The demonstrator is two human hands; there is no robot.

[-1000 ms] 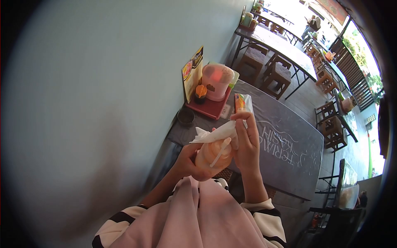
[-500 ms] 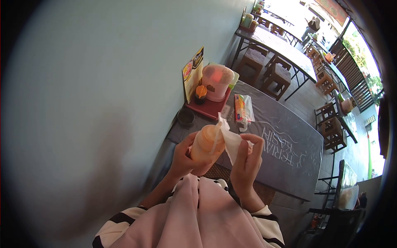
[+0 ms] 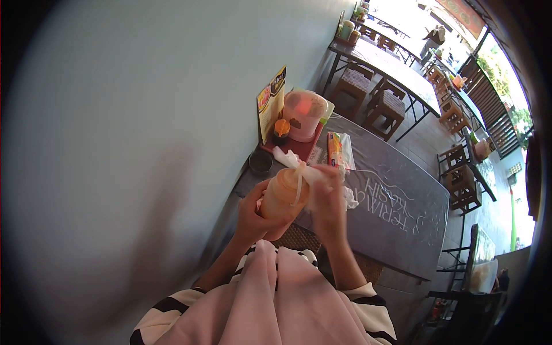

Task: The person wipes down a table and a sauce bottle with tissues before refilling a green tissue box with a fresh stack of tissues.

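Observation:
My left hand (image 3: 256, 211) is wrapped round an orange-tinted, translucent bottle (image 3: 282, 195) held over the near end of the dark table (image 3: 397, 230). At the bottle's top, my right hand (image 3: 328, 190) is closed on a white tissue (image 3: 292, 158), which lies across the spout. Motion blurs the right fingers. A pale strap hangs down the bottle's side. Beyond the bottle, a dark round bowl (image 3: 261, 161) sits by the wall, beside a red tray (image 3: 316, 141) that bears a pink container (image 3: 303, 115) and an orange-capped dark bottle (image 3: 281, 130).
An orange and yellow packet (image 3: 334, 150) lies on the table, with a crumpled white tissue (image 3: 349, 199) nearer me. A menu card (image 3: 270, 106) stands by the wall (image 3: 144, 115). Further off are tables, stools (image 3: 385, 109) and a person (image 3: 434, 40).
My right hand has moved up and left, bringing the tissue from the bottle's side across its top. The crumpled tissue on the table has come into view.

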